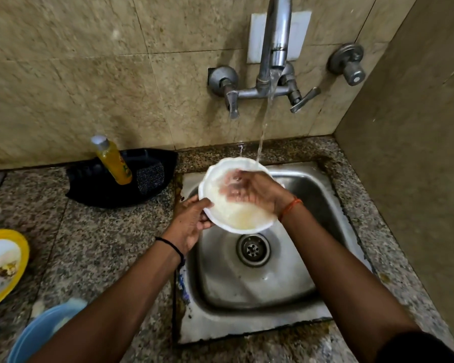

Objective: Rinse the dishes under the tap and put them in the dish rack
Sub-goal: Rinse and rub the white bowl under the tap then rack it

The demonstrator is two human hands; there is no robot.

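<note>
Rinse step is running now. Left hand (192, 221) is pinching the near-left rim of the white bowl (236, 218), thumb over the edge and fingers curled underneath, holding it tilted above the steel sink (325, 200), just over the drain (252, 249). Right hand (249, 192) is lying open and flat inside the bowl, palm down, rubbing rather than gripping anything; it's motion-blurred. Water is falling from the tap (275, 48) and landing at the bowl's far rim, with cloudy yellowish water pooling at the low side.

More dirty dishes are waiting on the granite counter (89, 231) at left: a yellow-rimmed plate (19, 258) with food scraps and a blue bowl (37, 334) near the bottom edge. Soap bottle (113, 161) and scrubber (150, 176) are sitting in a black tray (95, 189) behind.

Dish rack isn't showing in this view. Judging next: tip out the pooled water, shake off, then carry the bowl to wherever the rack is, keeping a firm pinch since the rim is wet.
</note>
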